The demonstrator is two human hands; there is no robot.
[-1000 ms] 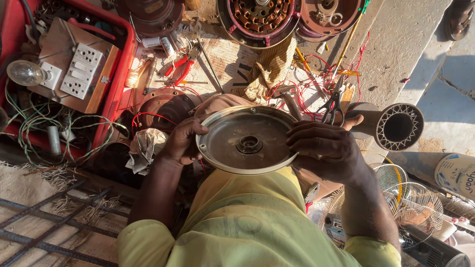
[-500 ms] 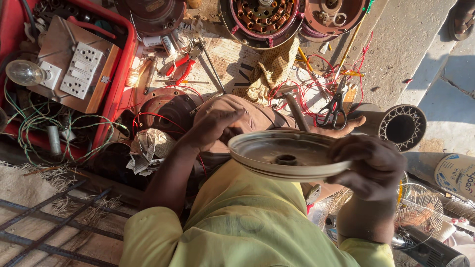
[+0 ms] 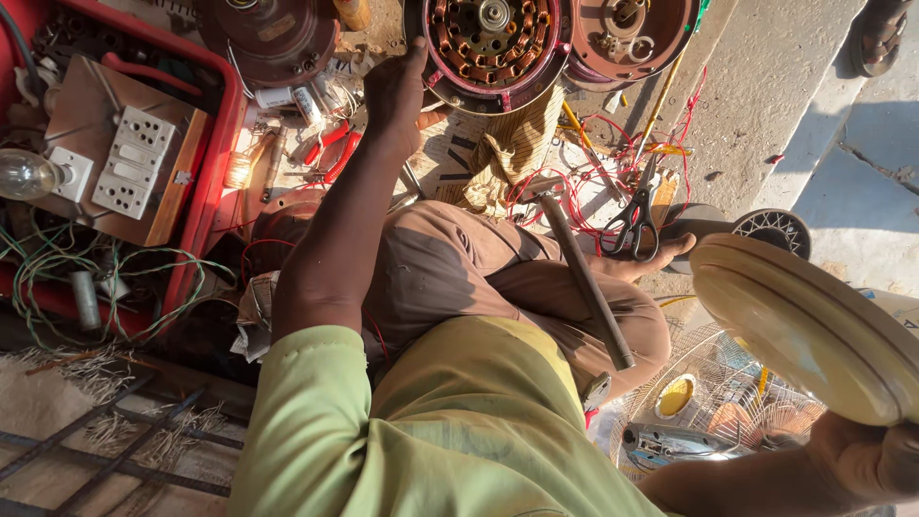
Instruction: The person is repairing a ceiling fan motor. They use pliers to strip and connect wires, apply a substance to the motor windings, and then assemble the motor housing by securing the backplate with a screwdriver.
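My left hand reaches forward and touches the left rim of a round fan motor stator with copper windings, which lies on the ground ahead. My right hand is low at the far right, gripping a cream round fan motor cover by its lower edge. The cover is held out to the right, tilted, well away from my lap. A hammer with a long grey handle rests across my brown trousers.
A red tray at left holds a switchboard, a bulb and tangled wires. Brown motor housings flank the stator. Red pliers, scissors, red wire and a wire fan guard lie around.
My right hand has carried the cream cover from above my lap out to the right. My left hand let go of it and reached forward to the stator.
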